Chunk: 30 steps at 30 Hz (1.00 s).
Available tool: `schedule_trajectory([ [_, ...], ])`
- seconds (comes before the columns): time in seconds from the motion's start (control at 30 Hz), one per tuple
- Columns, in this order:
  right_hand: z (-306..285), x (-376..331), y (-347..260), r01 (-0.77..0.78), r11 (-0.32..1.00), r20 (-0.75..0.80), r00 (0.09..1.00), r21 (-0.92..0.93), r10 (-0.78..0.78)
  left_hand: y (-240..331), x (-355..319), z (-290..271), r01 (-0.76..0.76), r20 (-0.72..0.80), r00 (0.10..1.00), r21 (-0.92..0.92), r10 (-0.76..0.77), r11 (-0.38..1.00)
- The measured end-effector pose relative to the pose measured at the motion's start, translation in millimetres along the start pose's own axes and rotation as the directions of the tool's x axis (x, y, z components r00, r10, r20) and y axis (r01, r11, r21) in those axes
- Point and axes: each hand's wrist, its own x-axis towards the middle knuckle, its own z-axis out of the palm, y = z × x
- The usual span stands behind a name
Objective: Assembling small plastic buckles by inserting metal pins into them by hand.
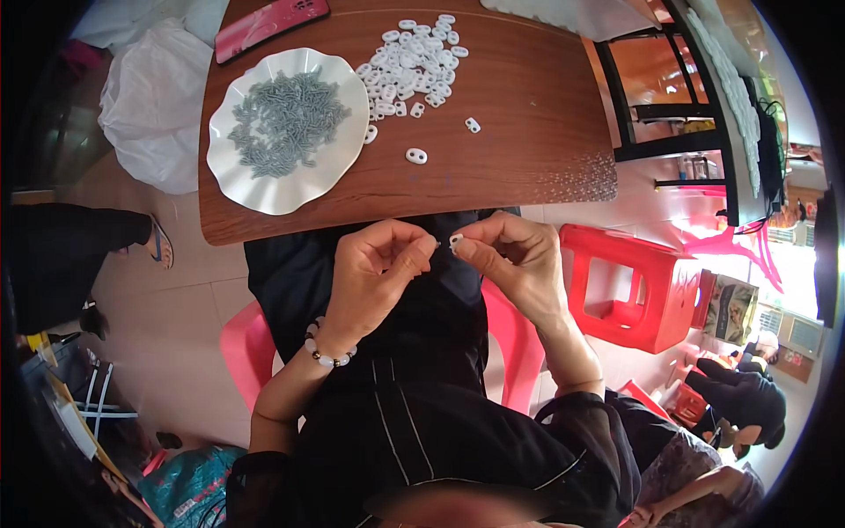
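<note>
White piece (455, 241) sits pinched in my right grip (525, 264); just beside it, my left grip (374, 273) clasps a small item (437, 245), too tiny to identify.

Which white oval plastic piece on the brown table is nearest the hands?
The white oval piece lying alone nearest the front edge of the table; the others there lie farther back.

Small parts (290, 119) on plate (333, 172), loose pieces (412, 66) right of plate, phone (268, 29) behind it, all on table (528, 114)
</note>
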Motion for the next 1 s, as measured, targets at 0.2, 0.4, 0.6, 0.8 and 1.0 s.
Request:
schedule_trajectory([
  [0.2, 2, 0, 3, 0.082, 0.985, -0.019, 0.996, -0.149, -0.086, -5, -3, 3, -0.029, -0.026, 0.999, -0.028, 0.028, 0.999],
  [0.4, 6, 2, 8, 0.123, 0.970, -0.026, 0.991, -0.211, -0.131, -5, -2, 3, -0.020, -0.029, 0.999, -0.017, 0.019, 1.000],
  [0.6, 8, 4, 10, 0.182, 0.955, -0.020, 0.981, -0.233, -0.192, -7, -2, 1, -0.017, -0.042, 0.999, -0.010, 0.016, 1.000],
  [0.8, 9, 4, 10, 0.209, 0.944, -0.014, 0.976, -0.256, -0.219, -10, -3, 2, -0.032, -0.055, 0.998, 0.022, 0.033, 0.999],
  [1.0, 11, 5, 13, 0.210, 0.938, -0.022, 0.974, -0.277, -0.224, -13, -2, 2, -0.038, -0.068, 0.997, 0.027, 0.039, 0.999],
])
